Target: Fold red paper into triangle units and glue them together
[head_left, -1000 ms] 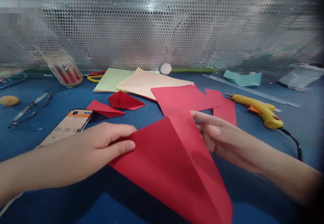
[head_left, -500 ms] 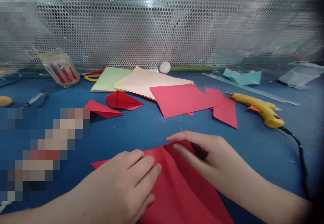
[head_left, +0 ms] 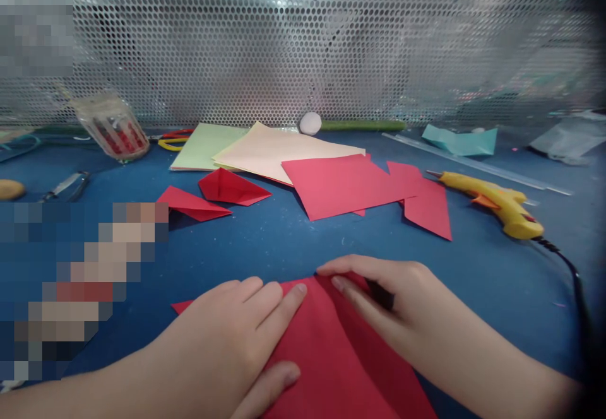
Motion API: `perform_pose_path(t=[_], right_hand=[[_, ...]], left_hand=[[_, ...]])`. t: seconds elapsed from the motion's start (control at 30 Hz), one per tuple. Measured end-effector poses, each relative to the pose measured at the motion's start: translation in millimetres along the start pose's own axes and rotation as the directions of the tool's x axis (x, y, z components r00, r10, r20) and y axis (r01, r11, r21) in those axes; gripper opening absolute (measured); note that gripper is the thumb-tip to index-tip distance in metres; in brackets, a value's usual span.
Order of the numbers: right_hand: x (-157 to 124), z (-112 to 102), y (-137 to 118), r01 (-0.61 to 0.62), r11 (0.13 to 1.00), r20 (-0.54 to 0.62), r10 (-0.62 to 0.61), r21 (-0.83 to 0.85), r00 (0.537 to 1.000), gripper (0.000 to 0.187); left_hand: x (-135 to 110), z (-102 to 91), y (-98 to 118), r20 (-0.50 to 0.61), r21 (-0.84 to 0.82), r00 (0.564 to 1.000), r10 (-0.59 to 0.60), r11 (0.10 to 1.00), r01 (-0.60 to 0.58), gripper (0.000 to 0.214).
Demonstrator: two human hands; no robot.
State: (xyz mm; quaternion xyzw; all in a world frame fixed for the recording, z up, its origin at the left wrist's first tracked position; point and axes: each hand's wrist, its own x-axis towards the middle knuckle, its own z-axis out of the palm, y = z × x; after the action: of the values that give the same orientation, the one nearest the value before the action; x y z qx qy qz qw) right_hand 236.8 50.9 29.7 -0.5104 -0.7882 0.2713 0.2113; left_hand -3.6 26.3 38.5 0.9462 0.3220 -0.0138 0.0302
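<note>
A large sheet of red paper (head_left: 326, 356), partly folded, lies in front of me, with its lower part out of view. My left hand (head_left: 237, 337) rests on its left part; the index finger is stretched toward the top edge and the thumb stands apart on the paper. At the upper right edge, my right hand (head_left: 388, 293) has thumb and forefinger around the raised flap, and its other fingers are hidden. A red corner of paper pokes out left of my left hand.
Folded red pieces (head_left: 231, 187) lie behind my hands. Flat red sheets (head_left: 341, 185) overlap pale paper (head_left: 284, 151). A yellow glue gun (head_left: 492, 201) with a black cord lies right. A jar (head_left: 116, 130) and scissors (head_left: 175, 143) stand near the metal mesh (head_left: 265, 47). A blurred patch covers the left.
My left forefinger has straightened toward the paper's top edge, and the left thumb has spread away. The right hand still grips the flap, slightly lower. The view has shifted a little.
</note>
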Motion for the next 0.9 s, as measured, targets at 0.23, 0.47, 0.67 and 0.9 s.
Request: perform_pose_path(t=[0.23,0.47,0.67,0.9], right_hand=[[0,-5,-5,-0.147,0.971,0.087,0.132,0.188,0.987,0.032],[6,-5,-3,-0.311,0.845,0.162,0.267,0.434,0.950,0.030],[4,-10,-2,-0.298,0.924,0.232,0.243,0.239,0.942,0.030],[4,-9,1,-0.512,0.731,0.392,0.353,0.451,0.850,0.035]], left_hand=[[1,4.2,-2,-0.057,-0.066,0.998,-0.031,0.997,0.027,0.043],[-5,7.7,-4,-0.130,-0.053,0.991,0.020,0.998,-0.027,0.044],[-4,11.3,-2,-0.138,0.007,0.989,0.058,0.998,-0.058,0.049],[1,13.2,3,-0.312,0.136,0.948,0.064,0.990,-0.022,0.045]])
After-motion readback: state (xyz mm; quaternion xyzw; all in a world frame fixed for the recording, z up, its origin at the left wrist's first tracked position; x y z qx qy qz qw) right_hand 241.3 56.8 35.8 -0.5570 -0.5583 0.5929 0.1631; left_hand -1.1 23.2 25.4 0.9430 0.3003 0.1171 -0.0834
